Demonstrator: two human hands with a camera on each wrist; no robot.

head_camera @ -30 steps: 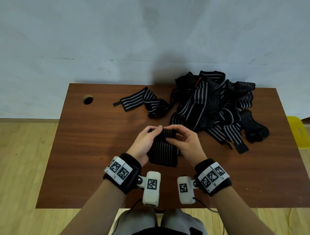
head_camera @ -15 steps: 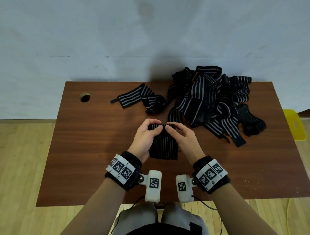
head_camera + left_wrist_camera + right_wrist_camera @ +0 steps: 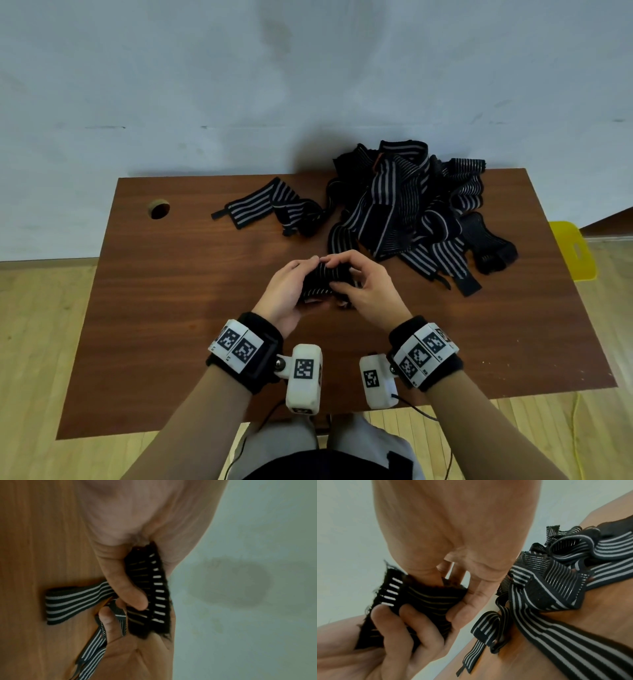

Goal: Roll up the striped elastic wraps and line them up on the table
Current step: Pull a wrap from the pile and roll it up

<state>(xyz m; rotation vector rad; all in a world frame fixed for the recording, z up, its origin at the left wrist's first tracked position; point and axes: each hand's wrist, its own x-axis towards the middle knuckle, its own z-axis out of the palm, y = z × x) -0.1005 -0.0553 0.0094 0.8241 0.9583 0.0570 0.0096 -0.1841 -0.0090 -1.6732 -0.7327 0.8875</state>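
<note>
Above the middle of the brown table (image 3: pixel 171 308), both hands hold one black wrap with thin grey stripes (image 3: pixel 320 282), rolled into a short bundle. My left hand (image 3: pixel 291 291) curls its fingers and thumb round the bundle's left side (image 3: pixel 149 588). My right hand (image 3: pixel 363 287) pinches the right side with fingers over the top (image 3: pixel 426 604). A tangled pile of striped wraps (image 3: pixel 411 212) lies at the back right. One loose wrap (image 3: pixel 260 205) lies flat to its left.
A round cable hole (image 3: pixel 158 209) sits in the table's back left corner. A yellow object (image 3: pixel 572 250) stands on the floor past the right edge. A pale wall runs behind the table.
The wrap hung flat and long below the hands a second ago; now it is gathered into a compact roll between them. The hands have closed in round it.
</note>
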